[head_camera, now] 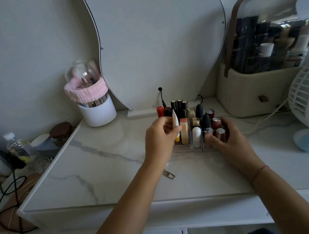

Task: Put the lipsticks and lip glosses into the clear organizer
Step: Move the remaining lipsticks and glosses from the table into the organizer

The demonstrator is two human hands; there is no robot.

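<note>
left hand (pixel 158 135): fingers held white tube (pixel 176 127) upright, tip up, directly above organizer's (pixel 182 148) centre-frame left slot; right hand (pixel 227 138) fingers gripped its right end.

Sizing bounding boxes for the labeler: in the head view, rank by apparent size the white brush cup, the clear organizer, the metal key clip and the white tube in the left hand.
1. white brush cup
2. clear organizer: similar in extent to the cup and partly hidden by both hands, so the top two are unsure
3. white tube, held in the left hand
4. metal key clip

Clear organizer (pixel 182 148) mid-table; lipsticks (pixel 206 122) upright inside
</note>
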